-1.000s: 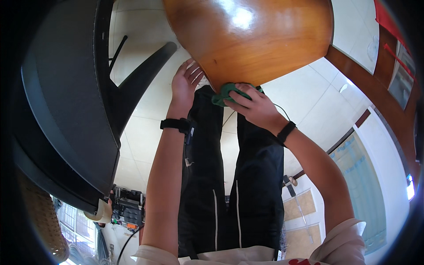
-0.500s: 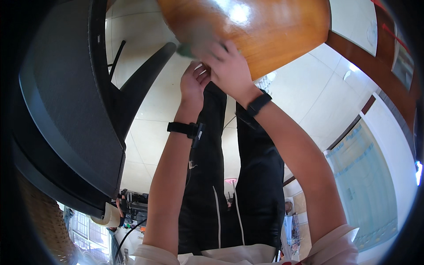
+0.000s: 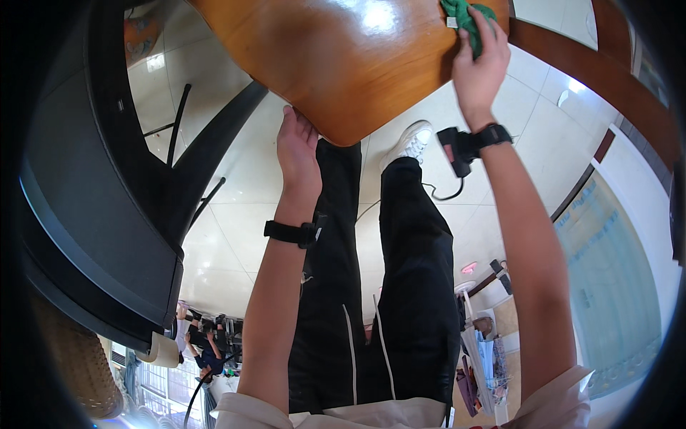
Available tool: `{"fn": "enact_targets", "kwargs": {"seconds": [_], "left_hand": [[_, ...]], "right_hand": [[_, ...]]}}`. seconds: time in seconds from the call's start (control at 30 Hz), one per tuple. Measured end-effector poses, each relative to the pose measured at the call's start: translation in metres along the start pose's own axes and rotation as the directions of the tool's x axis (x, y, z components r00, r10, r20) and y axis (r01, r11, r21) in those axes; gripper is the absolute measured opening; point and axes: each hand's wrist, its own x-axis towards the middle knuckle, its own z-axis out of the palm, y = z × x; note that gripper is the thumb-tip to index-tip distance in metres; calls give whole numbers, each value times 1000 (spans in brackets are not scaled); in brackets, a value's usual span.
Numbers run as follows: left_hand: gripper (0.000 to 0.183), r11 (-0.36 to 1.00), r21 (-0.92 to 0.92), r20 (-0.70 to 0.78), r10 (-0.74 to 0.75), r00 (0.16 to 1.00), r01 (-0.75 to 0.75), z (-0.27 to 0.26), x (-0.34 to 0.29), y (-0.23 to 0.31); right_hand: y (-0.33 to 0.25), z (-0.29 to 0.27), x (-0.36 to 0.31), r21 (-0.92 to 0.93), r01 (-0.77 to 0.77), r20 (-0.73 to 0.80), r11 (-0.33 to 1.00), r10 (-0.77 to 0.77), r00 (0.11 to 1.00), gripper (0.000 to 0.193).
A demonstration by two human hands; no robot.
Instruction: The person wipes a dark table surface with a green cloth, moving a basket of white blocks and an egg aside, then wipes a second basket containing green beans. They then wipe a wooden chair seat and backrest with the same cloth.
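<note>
A glossy brown wooden top [image 3: 343, 79] with rounded corners fills the upper middle. At its near left edge, my left hand [image 3: 298, 154] has its thumb against the side and its fingers curled at the rim, partly hidden. My right hand [image 3: 482, 71] is at the right part of the top, closed on a crumpled green cloth [image 3: 468, 18] with a small white tag. The cloth presses against the wood near its far right edge. Each wrist wears a black strap; the right one carries a small black device [image 3: 456, 151] with a cable.
A large black padded chair [image 3: 100, 171] stands at the left, its dark armrest reaching near the wooden top. Below are my black-trousered legs and a white shoe [image 3: 416, 139] on pale floor tiles. A brown wooden bar [image 3: 564, 46] and a light-blue curtain-like panel [image 3: 607, 279] lie rightward.
My right hand has moved right with the cloth, away from my left hand. My left hand now meets the wooden edge. The top shows lower and further left in view.
</note>
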Motion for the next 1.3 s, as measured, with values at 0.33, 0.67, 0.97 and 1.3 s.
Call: {"fn": "enact_targets", "kwargs": {"seconds": [0.33, 0.67, 0.97, 1.3], "left_hand": [[86, 974, 204, 56, 86, 995, -96, 14, 2, -7], [96, 945, 312, 176, 39, 984, -93, 16, -7, -4], [97, 922, 367, 129, 78, 989, -121, 16, -7, -14], [95, 934, 344, 155, 48, 987, -100, 27, -23, -42]], "right_hand": [[-100, -16, -122, 123, -200, 297, 972, 156, 942, 55], [-7, 10, -11, 764, -579, 35, 286, 877, 480, 36], [-18, -8, -55, 736, -664, 270, 131, 842, 466, 30], [-70, -32, -147, 487, -873, 529, -13, 800, 283, 38]]}}
